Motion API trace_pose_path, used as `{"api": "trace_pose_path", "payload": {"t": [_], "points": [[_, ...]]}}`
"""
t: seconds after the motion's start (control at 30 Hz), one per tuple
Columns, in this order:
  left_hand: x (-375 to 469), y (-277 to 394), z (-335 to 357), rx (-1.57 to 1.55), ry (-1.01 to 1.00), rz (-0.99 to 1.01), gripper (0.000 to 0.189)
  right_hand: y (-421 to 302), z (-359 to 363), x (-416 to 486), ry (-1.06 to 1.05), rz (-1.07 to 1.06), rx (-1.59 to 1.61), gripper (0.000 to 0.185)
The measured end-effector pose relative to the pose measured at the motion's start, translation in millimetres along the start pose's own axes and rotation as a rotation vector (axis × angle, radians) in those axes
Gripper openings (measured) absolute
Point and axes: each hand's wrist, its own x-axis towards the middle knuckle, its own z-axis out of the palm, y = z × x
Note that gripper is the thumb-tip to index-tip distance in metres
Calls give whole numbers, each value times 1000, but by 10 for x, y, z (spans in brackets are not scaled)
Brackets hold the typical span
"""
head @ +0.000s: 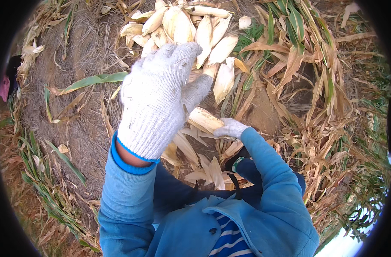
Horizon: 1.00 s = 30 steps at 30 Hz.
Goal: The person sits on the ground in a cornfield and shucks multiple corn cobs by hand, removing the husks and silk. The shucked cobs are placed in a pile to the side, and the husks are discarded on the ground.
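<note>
My left hand [160,93], in a white knitted glove with a blue-edged cuff, is raised close to the camera. Its thumb stands apart from the fingers, and nothing shows in its grasp. Lower down, my right hand [231,128], also gloved, grips one end of a corn ear [205,120] wrapped in pale dry husk. The ear's other end reaches towards my left wrist and is partly hidden by the glove. Beyond my left fingers lies a heap of husked-over corn ears [177,22]. One more ear [224,80] rests at the near edge of that heap.
Loose pale husks [211,170] lie on the ground between my legs. Dry corn stalks and leaves [324,80] are piled along the right, some still green. On the left, a row of stalks [50,189] borders straw-strewn soil [86,54]. A shoe [235,162] shows beneath my right arm.
</note>
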Motion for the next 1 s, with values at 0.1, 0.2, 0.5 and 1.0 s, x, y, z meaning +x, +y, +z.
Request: {"api": "trace_pose_path", "payload": {"t": [0.1,0.2,0.5,1.0], "points": [[-74,245,268,128,-219,210,56,-324,-413,-725,55,-50,-148,73],[-185,540,604,42,-456,372,66,-663,-719,-1555,186,-40,-215,71],[-144,905,1094,-406,-427,42,84,-796,-898,-2817,755,-633,867,85],[-145,1231,1475,-1403,-654,-404,79,-840,-965,-2270,1030,-359,498,48]]}}
